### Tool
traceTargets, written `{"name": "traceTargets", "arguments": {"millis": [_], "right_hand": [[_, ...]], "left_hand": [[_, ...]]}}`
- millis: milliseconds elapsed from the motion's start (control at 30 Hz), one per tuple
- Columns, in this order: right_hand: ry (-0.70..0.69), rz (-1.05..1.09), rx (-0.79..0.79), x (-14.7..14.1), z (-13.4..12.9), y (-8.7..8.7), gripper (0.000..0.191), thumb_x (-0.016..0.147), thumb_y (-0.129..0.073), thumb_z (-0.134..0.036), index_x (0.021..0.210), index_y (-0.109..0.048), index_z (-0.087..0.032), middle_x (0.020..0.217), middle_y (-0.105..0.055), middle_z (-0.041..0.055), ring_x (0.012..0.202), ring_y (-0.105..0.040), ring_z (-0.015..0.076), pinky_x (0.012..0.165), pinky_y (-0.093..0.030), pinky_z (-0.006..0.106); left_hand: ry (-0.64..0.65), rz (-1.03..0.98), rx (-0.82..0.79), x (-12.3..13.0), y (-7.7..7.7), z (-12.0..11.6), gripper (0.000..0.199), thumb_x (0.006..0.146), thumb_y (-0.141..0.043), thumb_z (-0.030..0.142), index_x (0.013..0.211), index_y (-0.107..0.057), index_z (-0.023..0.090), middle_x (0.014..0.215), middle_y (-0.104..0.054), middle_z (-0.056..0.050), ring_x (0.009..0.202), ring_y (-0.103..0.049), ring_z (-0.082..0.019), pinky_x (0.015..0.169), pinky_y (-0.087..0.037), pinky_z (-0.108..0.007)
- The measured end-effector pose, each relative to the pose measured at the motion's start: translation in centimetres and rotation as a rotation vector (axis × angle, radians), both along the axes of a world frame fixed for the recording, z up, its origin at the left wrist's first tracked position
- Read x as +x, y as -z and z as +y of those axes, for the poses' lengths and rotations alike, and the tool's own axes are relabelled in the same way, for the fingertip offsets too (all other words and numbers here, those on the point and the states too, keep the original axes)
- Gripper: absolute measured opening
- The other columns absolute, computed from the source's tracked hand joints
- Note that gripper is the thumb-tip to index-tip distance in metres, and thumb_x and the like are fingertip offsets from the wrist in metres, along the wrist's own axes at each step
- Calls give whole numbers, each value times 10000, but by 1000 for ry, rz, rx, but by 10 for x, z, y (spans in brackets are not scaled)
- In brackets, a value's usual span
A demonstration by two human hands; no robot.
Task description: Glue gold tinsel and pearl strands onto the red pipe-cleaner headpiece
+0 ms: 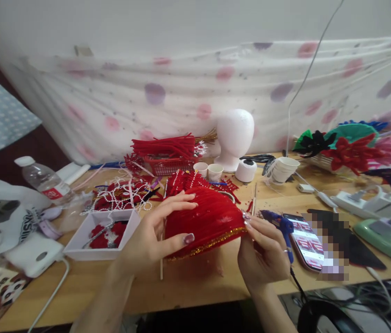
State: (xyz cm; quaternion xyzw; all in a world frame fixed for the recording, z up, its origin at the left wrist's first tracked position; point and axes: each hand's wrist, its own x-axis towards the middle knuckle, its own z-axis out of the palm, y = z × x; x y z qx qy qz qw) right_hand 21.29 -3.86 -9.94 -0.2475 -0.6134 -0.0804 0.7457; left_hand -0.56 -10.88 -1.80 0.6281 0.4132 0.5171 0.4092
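Observation:
A red, fuzzy, dome-shaped piece with a glittery gold trim along its near edge is tilted in front of me. It looks like a cap or headdress made of chenille stems. My left hand cups its left side, fingers stretched over the top and thumb on the front face. At the right end of the gold trim, my right hand pinches the edge between thumb and fingers. Whether something small is also in that pinch, I cannot tell. Just beyond my right hand lies a blue glue gun.
A white foam head stands behind, near paper cups and a red basket of chenille stems. Left are a white box, bead strings and a bottle. Right are a phone and a power strip.

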Motion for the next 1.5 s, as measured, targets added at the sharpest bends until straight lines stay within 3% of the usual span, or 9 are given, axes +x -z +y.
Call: {"name": "traceTargets", "arguments": {"millis": [200,500,1500], "right_hand": [[-28,-7,-66,2,7,-1,367,836,-730,38,1016,-751,-282,943,-779,27,841,-766,227,720,-640,417],[-47,-31,-7,6,15,-6,333,785,-756,67,950,-770,-222,903,-797,13,783,-763,184,703,-626,337],[-68,11,-56,2,14,-2,315,799,-765,46,946,-776,-233,901,-797,16,787,-759,186,674,-622,340]], "left_hand": [[79,-1,-3,-7,3,7,464,821,-831,313,1264,-708,372,1567,-526,-28,1526,-368,-316,1285,-203,-531],[112,-16,49,-13,14,18,564,741,-876,348,1275,-703,401,1549,-546,-39,1509,-361,-384,1263,-151,-645],[102,36,59,-17,10,15,522,749,-888,299,1234,-721,392,1532,-560,-47,1494,-428,-340,1258,-252,-576]]}}
